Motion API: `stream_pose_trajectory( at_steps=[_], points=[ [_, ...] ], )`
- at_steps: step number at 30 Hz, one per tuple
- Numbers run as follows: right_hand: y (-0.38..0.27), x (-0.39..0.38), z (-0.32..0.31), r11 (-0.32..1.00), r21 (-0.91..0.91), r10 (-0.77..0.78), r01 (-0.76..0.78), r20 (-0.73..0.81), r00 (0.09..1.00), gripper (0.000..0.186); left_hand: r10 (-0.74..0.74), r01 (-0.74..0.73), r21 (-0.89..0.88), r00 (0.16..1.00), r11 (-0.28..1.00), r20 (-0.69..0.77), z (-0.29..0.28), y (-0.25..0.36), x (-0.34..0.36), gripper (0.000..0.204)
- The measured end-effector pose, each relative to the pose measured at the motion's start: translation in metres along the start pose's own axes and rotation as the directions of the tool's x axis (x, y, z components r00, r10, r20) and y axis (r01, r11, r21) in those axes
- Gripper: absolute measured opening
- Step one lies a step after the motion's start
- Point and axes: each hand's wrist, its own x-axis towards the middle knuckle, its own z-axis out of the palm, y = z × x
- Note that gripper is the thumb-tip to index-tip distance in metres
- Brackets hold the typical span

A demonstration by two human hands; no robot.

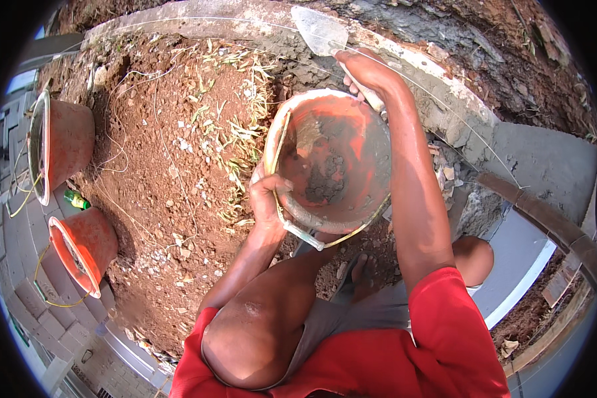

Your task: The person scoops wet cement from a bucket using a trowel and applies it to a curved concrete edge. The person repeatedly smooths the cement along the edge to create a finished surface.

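My left hand (266,199) grips the near-left rim of an orange bucket (351,119), tilted so that its inside faces me. Wet grey mortar (325,176) coats the bucket's wall and lies in a small heap at the bottom. A yellowish handle with a white grip (304,236) hangs over the near rim. Beyond the bucket's far right side, my right hand (366,74) is closed round the handle of a trowel (320,30). The trowel's pale, mortar-smeared blade points away and left, over the edge of the concrete strip.
Two more orange buckets, an upper one (73,136) and a lower one (99,245), lie tipped at the left beside a green bottle (77,199). A thin string (438,99) runs along the curved concrete strip (199,20). Loose reddish soil (172,179) spreads left of my knee.
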Motion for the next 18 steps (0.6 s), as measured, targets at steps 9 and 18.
stream_pose_trajectory(
  at_steps=[9, 18],
  points=[
    [0.024, -0.006, -0.035, 0.939, -0.305, 0.156, -0.162, -0.044, 0.987, 0.043, 0.004, 0.003, 0.074, 0.995, 0.997, -0.096, 0.010, -0.001, -0.004, 0.071],
    [0.079, -0.041, -0.072, 0.959, -0.250, 0.118, -0.134, -0.079, 0.990, 0.062, 0.033, -0.035, 0.172, 0.999, 0.984, 0.015, 0.035, -0.002, 0.000, 0.063]
  ],
)
